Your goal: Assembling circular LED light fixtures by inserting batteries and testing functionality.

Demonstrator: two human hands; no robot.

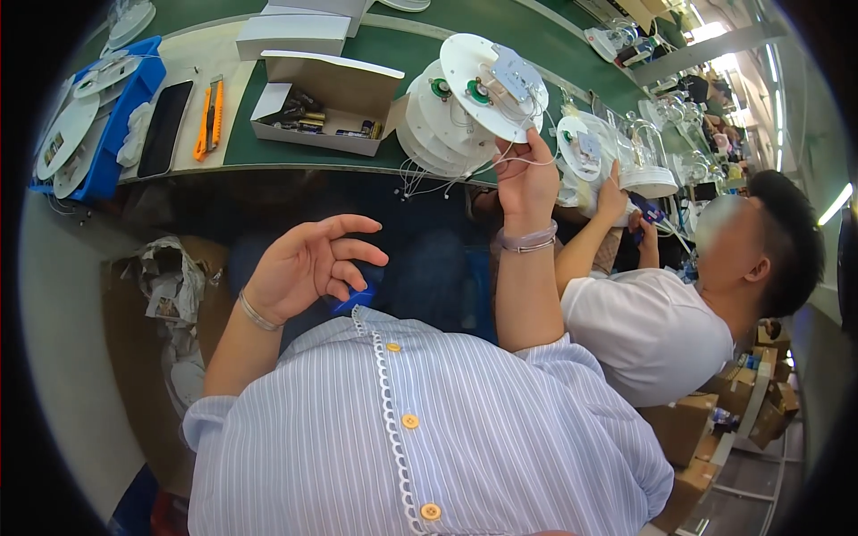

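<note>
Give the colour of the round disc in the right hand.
White; the round disc shows best in the head view.

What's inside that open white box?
Inside the open white box are small black-and-gold cylinders that look like batteries. They and the box's front cover the bottom, so what's underneath can't be seen.

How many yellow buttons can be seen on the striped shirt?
3: an upper button, a middle button and a lower button, down the front of the shirt. Others may be hidden.
</note>
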